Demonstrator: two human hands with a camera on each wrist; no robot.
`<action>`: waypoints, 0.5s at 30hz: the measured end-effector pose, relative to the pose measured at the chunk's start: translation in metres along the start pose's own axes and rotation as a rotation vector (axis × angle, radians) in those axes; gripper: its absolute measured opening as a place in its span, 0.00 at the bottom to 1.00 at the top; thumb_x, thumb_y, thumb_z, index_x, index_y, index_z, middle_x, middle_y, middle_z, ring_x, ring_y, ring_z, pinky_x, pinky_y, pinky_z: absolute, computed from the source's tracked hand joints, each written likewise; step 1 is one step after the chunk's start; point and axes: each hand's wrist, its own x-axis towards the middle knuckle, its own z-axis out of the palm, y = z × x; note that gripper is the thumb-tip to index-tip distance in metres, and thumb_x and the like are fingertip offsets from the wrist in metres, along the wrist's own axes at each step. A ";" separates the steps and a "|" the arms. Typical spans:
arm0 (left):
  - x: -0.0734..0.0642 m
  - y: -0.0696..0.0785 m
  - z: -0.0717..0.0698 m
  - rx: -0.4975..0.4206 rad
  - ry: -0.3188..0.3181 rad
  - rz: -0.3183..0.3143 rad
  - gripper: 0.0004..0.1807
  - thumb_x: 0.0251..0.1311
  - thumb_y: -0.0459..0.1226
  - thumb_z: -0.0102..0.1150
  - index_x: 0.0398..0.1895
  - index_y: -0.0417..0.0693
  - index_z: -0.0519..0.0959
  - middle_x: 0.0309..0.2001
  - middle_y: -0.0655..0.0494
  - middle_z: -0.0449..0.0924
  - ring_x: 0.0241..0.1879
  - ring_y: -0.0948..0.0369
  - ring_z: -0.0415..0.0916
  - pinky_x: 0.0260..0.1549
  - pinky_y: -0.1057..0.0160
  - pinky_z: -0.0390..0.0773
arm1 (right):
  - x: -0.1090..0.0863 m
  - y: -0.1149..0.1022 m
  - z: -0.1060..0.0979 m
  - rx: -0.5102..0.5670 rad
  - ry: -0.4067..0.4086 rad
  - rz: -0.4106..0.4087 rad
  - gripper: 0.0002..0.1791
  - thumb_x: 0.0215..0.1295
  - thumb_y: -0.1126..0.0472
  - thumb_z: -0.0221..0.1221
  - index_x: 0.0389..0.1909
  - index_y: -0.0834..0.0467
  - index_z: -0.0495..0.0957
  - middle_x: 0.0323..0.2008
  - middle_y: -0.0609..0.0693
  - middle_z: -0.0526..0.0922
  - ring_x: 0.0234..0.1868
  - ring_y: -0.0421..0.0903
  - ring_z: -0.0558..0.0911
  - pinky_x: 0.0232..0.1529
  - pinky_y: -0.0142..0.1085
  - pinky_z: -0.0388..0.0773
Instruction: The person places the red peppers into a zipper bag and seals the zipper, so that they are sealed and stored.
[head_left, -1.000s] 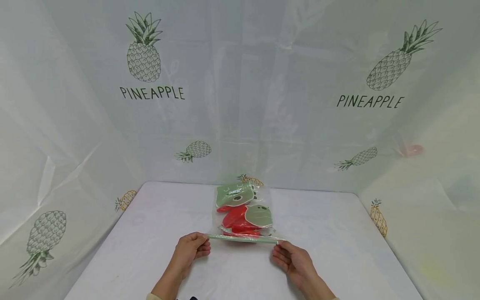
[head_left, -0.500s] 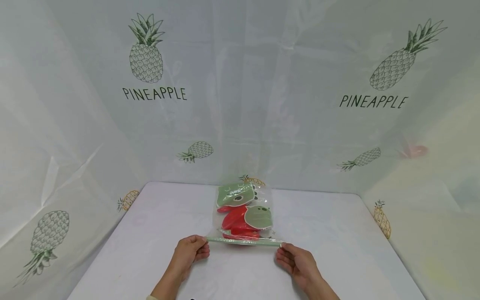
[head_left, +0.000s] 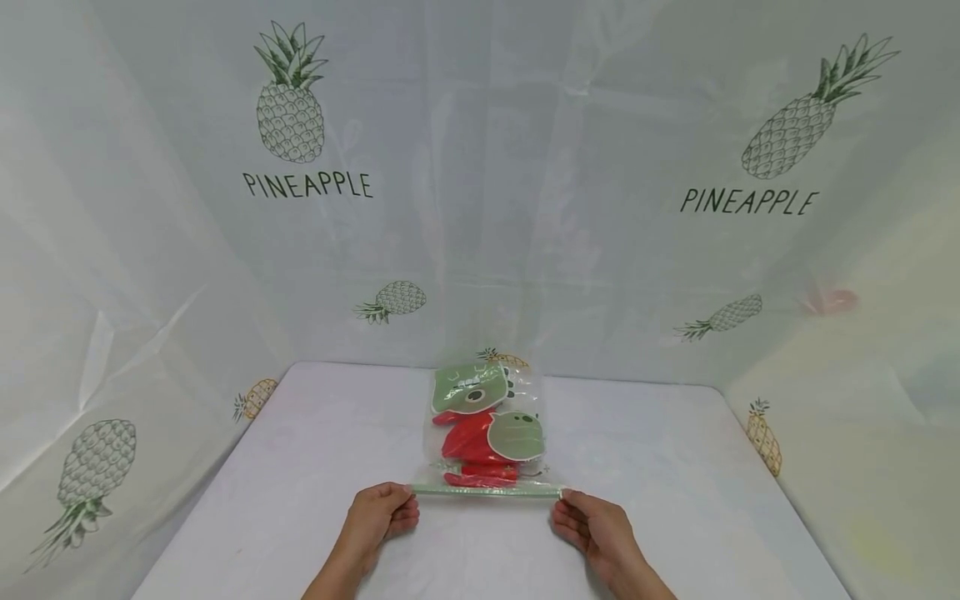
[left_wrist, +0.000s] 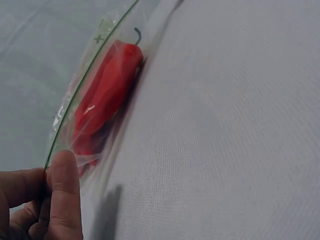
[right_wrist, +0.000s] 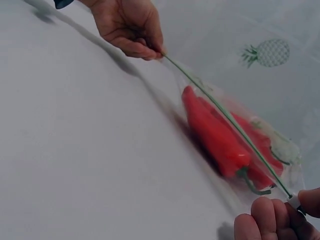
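Observation:
A clear zip bag [head_left: 517, 436] with green cartoon prints lies on the white table, its mouth facing me. Several red peppers [right_wrist: 215, 132] with green stems show through the plastic in both wrist views. My left hand [head_left: 377, 521] pinches the left end of the green zip strip [head_left: 483, 492] between thumb and index finger. At the other end, my right hand [head_left: 597, 532] pinches the strip's corner. The right wrist view shows a small white slider [right_wrist: 293, 201] between that thumb and fingers. The strip is stretched straight between both hands and looks closed along its length.
The white tabletop [head_left: 262, 500] spreads around the bag. Pale sheeting [head_left: 480, 208] with pineapple prints hangs behind the table and along both sides. A blurred red shape [head_left: 830, 301] shows faintly through the sheet at the right.
The zip strip has come slightly nearer to me and is pulled straighter. My right hand has shifted a little to the right, and both hands keep their pinch on the bag.

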 end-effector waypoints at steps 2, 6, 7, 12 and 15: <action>0.000 0.000 -0.001 0.000 -0.004 0.000 0.12 0.74 0.34 0.61 0.46 0.30 0.81 0.35 0.48 0.86 0.32 0.60 0.87 0.37 0.62 0.91 | 0.000 0.001 0.000 -0.006 0.002 -0.002 0.20 0.72 0.61 0.64 0.54 0.74 0.77 0.36 0.55 0.90 0.38 0.46 0.91 0.47 0.41 0.91; -0.001 0.001 -0.002 0.007 -0.011 0.004 0.14 0.74 0.35 0.61 0.48 0.28 0.81 0.35 0.49 0.86 0.33 0.59 0.87 0.38 0.61 0.91 | 0.001 0.002 -0.001 -0.023 0.010 -0.002 0.20 0.73 0.61 0.63 0.54 0.75 0.77 0.35 0.55 0.89 0.37 0.46 0.90 0.46 0.41 0.91; -0.001 0.001 -0.002 0.010 -0.014 0.005 0.14 0.74 0.35 0.61 0.48 0.27 0.81 0.35 0.49 0.86 0.33 0.59 0.88 0.38 0.61 0.91 | 0.001 0.003 -0.001 -0.029 0.011 -0.002 0.20 0.73 0.61 0.63 0.54 0.75 0.77 0.35 0.55 0.89 0.37 0.46 0.90 0.46 0.41 0.91; -0.001 0.001 -0.003 0.005 -0.020 0.007 0.16 0.75 0.36 0.61 0.50 0.26 0.80 0.37 0.46 0.87 0.34 0.59 0.88 0.38 0.61 0.91 | 0.001 0.003 -0.001 -0.041 0.013 -0.003 0.21 0.73 0.61 0.64 0.55 0.76 0.76 0.35 0.55 0.90 0.37 0.46 0.90 0.45 0.41 0.91; 0.000 0.001 -0.003 0.001 -0.020 0.007 0.16 0.75 0.36 0.61 0.51 0.26 0.80 0.37 0.46 0.87 0.34 0.59 0.88 0.38 0.61 0.91 | 0.001 0.003 -0.002 -0.041 0.011 -0.002 0.22 0.73 0.61 0.63 0.55 0.76 0.76 0.35 0.55 0.90 0.37 0.46 0.90 0.45 0.41 0.91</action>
